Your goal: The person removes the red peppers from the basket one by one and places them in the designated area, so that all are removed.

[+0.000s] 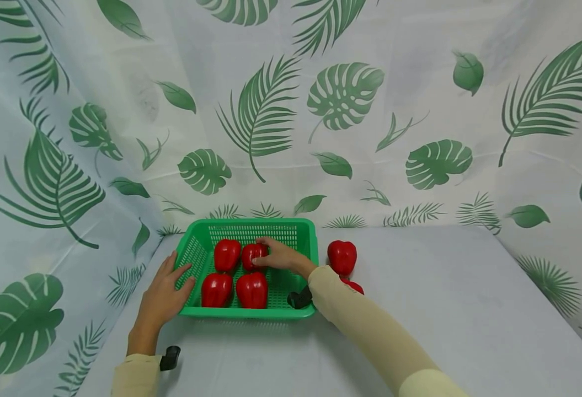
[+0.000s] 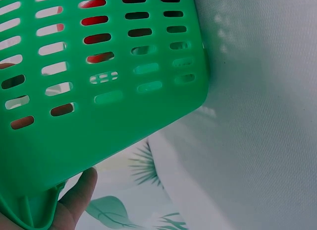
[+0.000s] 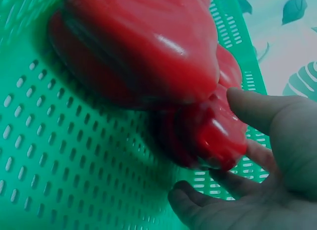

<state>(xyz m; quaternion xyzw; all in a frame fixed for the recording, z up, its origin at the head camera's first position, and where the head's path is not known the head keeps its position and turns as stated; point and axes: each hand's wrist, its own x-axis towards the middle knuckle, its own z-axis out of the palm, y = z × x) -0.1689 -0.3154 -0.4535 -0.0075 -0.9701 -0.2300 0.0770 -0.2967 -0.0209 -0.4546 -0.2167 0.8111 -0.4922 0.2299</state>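
A green plastic basket (image 1: 243, 313) with slotted walls holds several red bell peppers. At its left side, my left hand (image 1: 164, 292) grips the rim, with some fingers over the inside and others along the outer side; one fingertip (image 2: 88, 183) shows beneath the rim in the left wrist view. My right hand (image 1: 282, 257) reaches into the basket and holds the back right red bell pepper (image 1: 254, 256) between thumb and fingers. The right wrist view shows this pepper (image 3: 218, 141) behind a nearer bell pepper (image 3: 143, 46), with the thumb above and the fingers below.
Outside the basket's right wall, one red bell pepper (image 1: 342, 257) lies on the white tabletop (image 1: 449, 309), and another (image 1: 352, 285) is partly hidden by my right sleeve (image 1: 370, 331). A white leaf-patterned cloth (image 1: 281, 193) hangs behind and along both sides.
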